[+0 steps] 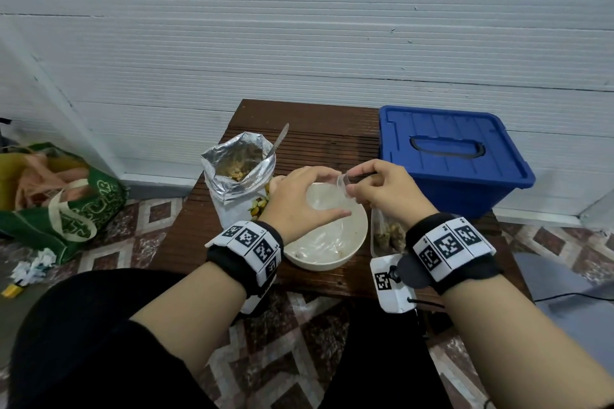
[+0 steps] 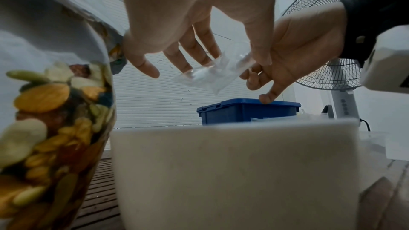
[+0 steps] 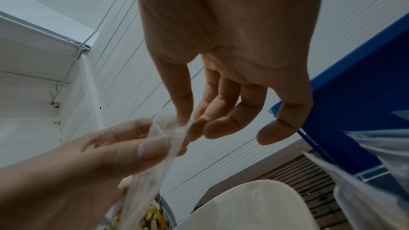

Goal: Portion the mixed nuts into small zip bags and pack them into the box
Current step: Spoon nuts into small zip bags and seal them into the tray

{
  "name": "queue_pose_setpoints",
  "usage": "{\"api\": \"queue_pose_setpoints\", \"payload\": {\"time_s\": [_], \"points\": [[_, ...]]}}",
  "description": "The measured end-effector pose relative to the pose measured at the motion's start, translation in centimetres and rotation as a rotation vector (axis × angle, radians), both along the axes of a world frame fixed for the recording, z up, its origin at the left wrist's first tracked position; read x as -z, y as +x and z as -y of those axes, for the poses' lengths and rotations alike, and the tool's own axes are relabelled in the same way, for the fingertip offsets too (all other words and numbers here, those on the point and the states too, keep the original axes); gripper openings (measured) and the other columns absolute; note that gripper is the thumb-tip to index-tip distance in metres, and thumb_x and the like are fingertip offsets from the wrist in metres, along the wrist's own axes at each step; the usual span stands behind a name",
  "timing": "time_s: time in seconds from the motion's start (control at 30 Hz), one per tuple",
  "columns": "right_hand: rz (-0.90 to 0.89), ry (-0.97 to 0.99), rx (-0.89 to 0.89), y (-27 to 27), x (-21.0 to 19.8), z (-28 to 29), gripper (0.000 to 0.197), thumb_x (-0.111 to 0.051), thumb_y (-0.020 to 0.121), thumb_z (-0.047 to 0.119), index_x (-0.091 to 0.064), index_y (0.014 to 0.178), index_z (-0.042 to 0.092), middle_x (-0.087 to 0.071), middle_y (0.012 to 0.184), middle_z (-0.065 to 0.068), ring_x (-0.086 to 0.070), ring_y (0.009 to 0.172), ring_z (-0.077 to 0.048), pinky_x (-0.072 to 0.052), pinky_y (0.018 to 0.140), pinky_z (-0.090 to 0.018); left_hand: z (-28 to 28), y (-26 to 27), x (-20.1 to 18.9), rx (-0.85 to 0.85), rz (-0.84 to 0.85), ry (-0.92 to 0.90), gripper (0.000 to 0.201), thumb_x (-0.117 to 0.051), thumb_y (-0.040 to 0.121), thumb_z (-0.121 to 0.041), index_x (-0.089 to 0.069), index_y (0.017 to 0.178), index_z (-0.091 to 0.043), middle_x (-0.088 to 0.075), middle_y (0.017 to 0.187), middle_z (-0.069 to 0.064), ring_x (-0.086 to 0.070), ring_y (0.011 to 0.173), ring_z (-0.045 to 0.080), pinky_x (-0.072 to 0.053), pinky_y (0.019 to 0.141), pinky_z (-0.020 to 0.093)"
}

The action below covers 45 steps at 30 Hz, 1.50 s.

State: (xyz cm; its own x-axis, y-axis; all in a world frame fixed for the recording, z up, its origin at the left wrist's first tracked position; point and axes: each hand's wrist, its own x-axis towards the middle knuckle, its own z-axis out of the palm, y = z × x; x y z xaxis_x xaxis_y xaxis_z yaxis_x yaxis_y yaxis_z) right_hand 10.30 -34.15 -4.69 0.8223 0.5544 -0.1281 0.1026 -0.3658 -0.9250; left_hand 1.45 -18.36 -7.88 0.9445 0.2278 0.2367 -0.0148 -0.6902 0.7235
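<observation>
Both hands pinch an empty clear zip bag (image 1: 344,183) by its mouth above the white bowl (image 1: 352,242): left hand (image 1: 300,202) on its left side, right hand (image 1: 385,189) on its right. The open nut pouch (image 1: 239,173) stands left of the bowl with a spoon (image 1: 280,139) in it; the lidded blue box (image 1: 455,156) sits far right on the worktop (image 1: 325,136). Filled bags (image 1: 387,232) lie near the right wrist.

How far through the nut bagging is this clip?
Done: a few filled zip bags lie right of the bowl. In hand: left hand and right hand pinch an empty zip bag open. Left: scooping from the foil nut pouch; blue box is lidded.
</observation>
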Motion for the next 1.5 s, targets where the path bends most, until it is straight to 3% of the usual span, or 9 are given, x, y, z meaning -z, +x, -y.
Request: {"api": "queue_pose_setpoints", "payload": {"time_s": [0.17,0.37,0.53,0.67,0.8,1.03,1.13,1.33,1.5], "points": [[0.068,0.0,0.043,0.0,0.2,-0.3,0.012,-0.069,0.086,0.017,-0.064,0.097,0.016,-0.07,0.073,-0.001,-0.066,0.072,-0.011,-0.05,0.072,-0.022,0.0,0.0,0.1,-0.033,0.075,-0.067,0.034,-0.083,0.07,-0.039,-0.067,0.099,-0.032,-0.066,0.101,-0.019,-0.056,0.102,-0.004,-0.046,0.097,0.031],[0.09,0.089,0.126,0.2,-0.7,-1.3,0.018,-0.058,0.093,0.032,-0.066,0.096,0.016,-0.072,0.084,-0.001,-0.064,0.068,-0.001,-0.043,0.056,-0.01,-0.5,-0.8,-1.4,-0.069,0.073,-0.122,0.053,-0.085,0.067,-0.037,-0.067,0.116,-0.025,-0.066,0.107,-0.013,-0.057,0.098,-0.01,-0.04,0.085,0.003],[0.086,0.165,0.131,0.5,-1.6,-4.2,0.025,-0.056,0.093,0.041,-0.068,0.094,0.019,-0.072,0.083,0.0,-0.066,0.076,-0.011,-0.051,0.079,-0.027,-2.1,-2.7,-3.7,-0.115,0.139,-0.197,0.046,-0.086,0.067,-0.033,-0.07,0.108,-0.023,-0.069,0.102,-0.013,-0.061,0.095,-0.006,-0.045,0.083,0.009],[0.116,0.131,0.096,0.4,-2.3,-7.0,0.031,-0.06,0.087,0.051,-0.067,0.095,0.022,-0.071,0.084,0.002,-0.065,0.081,-0.011,-0.05,0.083,-0.03,-4.2,-4.3,-5.8,-0.185,0.185,-0.169,0.04,-0.084,0.067,-0.034,-0.065,0.103,-0.033,-0.065,0.094,-0.018,-0.058,0.088,-0.012,-0.044,0.077,0.006],[0.184,0.066,0.053,-0.2,-2.6,-9.6,0.047,-0.066,0.081,0.053,-0.069,0.108,0.015,-0.072,0.098,-0.002,-0.065,0.096,-0.017,-0.052,0.09,-0.034,-7.2,-5.1,-7.0,-0.308,0.217,-0.159,0.042,-0.083,0.068,-0.034,-0.064,0.106,-0.028,-0.063,0.095,-0.018,-0.056,0.085,-0.013,-0.044,0.074,0.003],[0.442,-0.017,0.023,-1.2,-3.1,-12.5,0.019,-0.054,0.096,0.025,-0.071,0.093,0.016,-0.067,0.083,0.004,-0.057,0.081,-0.013,-0.041,0.073,-0.024,-12.5,-5.2,-6.6,-0.448,0.12,-0.082,0.044,-0.082,0.07,-0.039,-0.062,0.106,-0.025,-0.06,0.095,-0.019,-0.055,0.088,-0.008,-0.038,0.075,-0.001],[0.674,0.035,0.008,-1.4,-3.3,-12.9,0.022,-0.051,0.097,0.024,-0.071,0.099,0.017,-0.07,0.092,0.0,-0.063,0.087,-0.02,-0.047,0.086,-0.041,-13.4,-4.9,-5.8,-0.428,0.031,-0.041,0.046,-0.082,0.071,-0.04,-0.062,0.11,-0.022,-0.06,0.099,-0.015,-0.056,0.096,0.001,-0.04,0.083,0.009],[1.113,-0.014,-0.045,-2.0,-3.0,-13.1,0.018,-0.052,0.094,0.022,-0.07,0.093,0.017,-0.067,0.082,0.002,-0.059,0.078,-0.024,-0.023,0.073,-0.031,-13.4,-4.3,-4.5,-0.375,-0.006,-0.046,0.043,-0.083,0.073,-0.028,-0.061,0.109,-0.02,-0.058,0.093,-0.018,-0.054,0.084,-0.009,-0.042,0.07,0.0],[1.048,-0.131,-0.149,-2.2,-1.3,-13.7,0.02,-0.051,0.096,0.022,-0.07,0.092,0.016,-0.068,0.082,0.002,-0.057,0.082,-0.025,-0.019,0.073,-0.03,-13.3,-4.4,-3.8,-0.369,0.011,-0.066,0.045,-0.082,0.073,-0.024,-0.062,0.112,-0.021,-0.059,0.095,-0.018,-0.053,0.087,-0.013,-0.04,0.072,-0.003]]}}
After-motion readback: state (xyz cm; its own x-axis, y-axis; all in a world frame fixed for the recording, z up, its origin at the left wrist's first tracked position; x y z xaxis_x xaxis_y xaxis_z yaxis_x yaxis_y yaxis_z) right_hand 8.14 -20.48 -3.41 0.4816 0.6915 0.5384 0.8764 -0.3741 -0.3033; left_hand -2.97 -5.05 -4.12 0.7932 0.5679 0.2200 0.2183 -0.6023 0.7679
